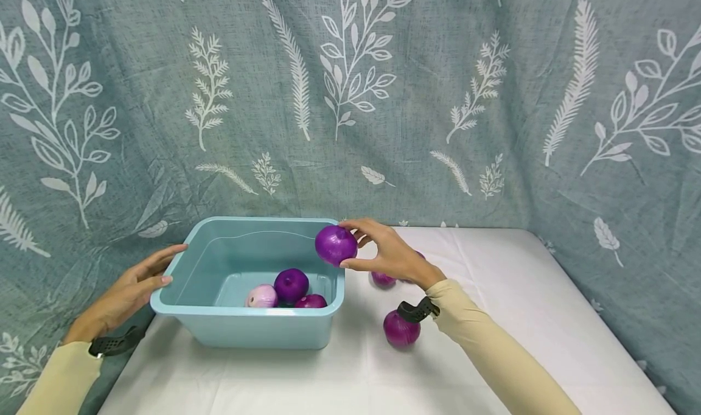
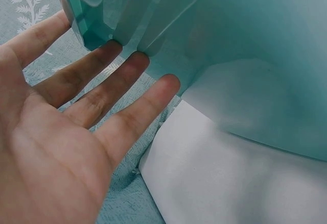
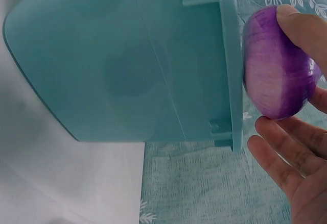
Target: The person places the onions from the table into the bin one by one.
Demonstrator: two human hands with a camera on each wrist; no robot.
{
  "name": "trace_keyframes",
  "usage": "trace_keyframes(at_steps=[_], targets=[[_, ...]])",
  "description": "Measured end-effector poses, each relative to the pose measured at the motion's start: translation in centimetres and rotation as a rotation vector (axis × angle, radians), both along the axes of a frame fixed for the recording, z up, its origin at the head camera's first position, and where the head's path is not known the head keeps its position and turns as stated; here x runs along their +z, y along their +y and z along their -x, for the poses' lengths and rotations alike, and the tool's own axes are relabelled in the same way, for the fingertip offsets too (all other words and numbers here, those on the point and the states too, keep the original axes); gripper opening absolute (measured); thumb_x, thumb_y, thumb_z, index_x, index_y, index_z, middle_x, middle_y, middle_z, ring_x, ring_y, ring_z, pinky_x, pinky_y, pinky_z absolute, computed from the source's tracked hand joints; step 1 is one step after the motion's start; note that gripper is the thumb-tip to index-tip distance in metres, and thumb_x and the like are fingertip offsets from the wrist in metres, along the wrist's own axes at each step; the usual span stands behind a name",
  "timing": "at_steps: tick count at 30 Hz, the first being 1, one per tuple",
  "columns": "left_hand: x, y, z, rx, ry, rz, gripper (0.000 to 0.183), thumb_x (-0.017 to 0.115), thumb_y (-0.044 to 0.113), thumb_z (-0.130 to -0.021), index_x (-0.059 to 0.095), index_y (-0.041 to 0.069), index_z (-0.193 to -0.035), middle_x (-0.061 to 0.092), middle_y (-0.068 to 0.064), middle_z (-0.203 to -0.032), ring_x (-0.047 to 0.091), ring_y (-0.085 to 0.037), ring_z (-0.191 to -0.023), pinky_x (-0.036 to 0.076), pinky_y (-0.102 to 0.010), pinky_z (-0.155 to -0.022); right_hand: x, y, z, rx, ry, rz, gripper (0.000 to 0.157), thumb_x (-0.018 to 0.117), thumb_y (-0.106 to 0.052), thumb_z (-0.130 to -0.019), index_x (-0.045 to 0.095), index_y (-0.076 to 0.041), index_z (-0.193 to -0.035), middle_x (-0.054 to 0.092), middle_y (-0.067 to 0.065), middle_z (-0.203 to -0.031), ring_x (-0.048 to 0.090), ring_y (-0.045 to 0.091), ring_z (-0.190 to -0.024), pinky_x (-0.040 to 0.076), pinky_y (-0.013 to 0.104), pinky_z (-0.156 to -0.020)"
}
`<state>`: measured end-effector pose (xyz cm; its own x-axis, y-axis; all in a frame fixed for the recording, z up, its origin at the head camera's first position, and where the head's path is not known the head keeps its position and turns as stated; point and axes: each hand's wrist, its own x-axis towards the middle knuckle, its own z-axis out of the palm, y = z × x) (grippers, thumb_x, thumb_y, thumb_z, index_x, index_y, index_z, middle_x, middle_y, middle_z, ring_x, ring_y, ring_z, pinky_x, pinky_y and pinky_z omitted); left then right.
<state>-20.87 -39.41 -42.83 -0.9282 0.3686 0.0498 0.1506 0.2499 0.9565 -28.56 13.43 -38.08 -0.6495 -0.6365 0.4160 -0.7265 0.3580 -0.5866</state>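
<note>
Before a leaf-printed blue-green cloth backdrop (image 1: 416, 129), a white cloth-covered table (image 1: 504, 281) bears a pale-blue rectangular plastic tub (image 1: 263, 330). The right hand (image 1: 386, 247), thumb and fingers curved, pinches a glossy round purple onion (image 1: 334, 246) at the tub's two o'clock rim, the hollow lying toward eight o'clock; the farther left hand (image 1: 125, 296), fingers nearly straight, touches the tub at nine o'clock

Tub (image 1: 257, 330): smooth plastic, faint sheen. Onion (image 1: 333, 244) at tub's right rim: glossy, smooth skin. Backdrop (image 1: 394, 187) behind tub: matt, wrinkled cloth. Worktop cover (image 1: 263, 384) under tub: matt, creased cloth.
</note>
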Motion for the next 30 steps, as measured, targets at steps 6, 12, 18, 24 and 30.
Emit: trace_keyframes(at_steps=[6, 12, 18, 24, 30], targets=[[0.2, 0.1, 0.1, 0.012, 0.0, 0.019, 0.064, 0.045, 0.01, -0.11, 0.019, 0.025, -0.167, 0.008, 0.0, -0.172, 0.019, -0.006, -0.147, 0.041, -0.019, -0.097, 0.0, -0.8, 0.1, 0.059, 0.044, -0.003, 0.076, 0.087, -0.039, -0.085, 0.054, -0.017, -0.15, 0.062, -0.007, -0.135, 0.064, 0.012, -0.106, 0.054, 0.033, -0.094], [0.1, 0.1, 0.2, 0.008, 0.0, 0.004, 0.064, 0.046, 0.01, -0.11, 0.02, 0.025, -0.167, 0.008, 0.001, -0.171, 0.019, -0.003, -0.146, 0.041, -0.015, -0.096, -0.3, -0.9, 0.0, 0.096, 0.075, -0.016, 0.071, 0.085, -0.032, -0.088, 0.055, -0.013, -0.149, 0.065, 0.003, -0.136, 0.067, 0.021, -0.105, 0.055, 0.034, -0.093], [0.0, 0.2, 0.1, -0.017, 0.0, -0.009, 0.065, 0.045, 0.009, -0.11, 0.018, 0.024, -0.167, 0.007, 0.002, -0.172, 0.019, 0.002, -0.144, 0.041, -0.015, -0.095, -0.9, 0.4, 0.0, 0.045, 0.074, -0.038, 0.065, 0.086, -0.031, -0.087, 0.059, -0.015, -0.144, 0.067, 0.001, -0.13, 0.065, 0.019, -0.104, 0.056, 0.032, -0.089], [-0.1, 0.2, 0.1, -0.012, 0.007, -0.014, 0.064, 0.045, 0.009, -0.11, 0.019, 0.024, -0.167, 0.008, 0.001, -0.171, 0.023, 0.004, -0.141, 0.042, -0.016, -0.096, -2.1, 2.9, -0.5, -0.001, 0.04, -0.09, 0.062, 0.085, -0.033, -0.087, 0.06, -0.019, -0.141, 0.064, -0.005, -0.126, 0.064, 0.014, -0.103, 0.056, 0.036, -0.089], [-0.1, 0.0, 0.0, -0.032, 0.015, -0.011, 0.065, 0.045, 0.009, -0.11, 0.018, 0.024, -0.167, 0.007, 0.001, -0.172, 0.021, 0.004, -0.142, 0.041, -0.017, -0.095, -3.8, 5.8, -1.6, -0.015, 0.01, -0.14, 0.061, 0.084, -0.036, -0.087, 0.06, -0.021, -0.141, 0.064, -0.008, -0.121, 0.065, 0.02, -0.102, 0.056, 0.04, -0.086]])
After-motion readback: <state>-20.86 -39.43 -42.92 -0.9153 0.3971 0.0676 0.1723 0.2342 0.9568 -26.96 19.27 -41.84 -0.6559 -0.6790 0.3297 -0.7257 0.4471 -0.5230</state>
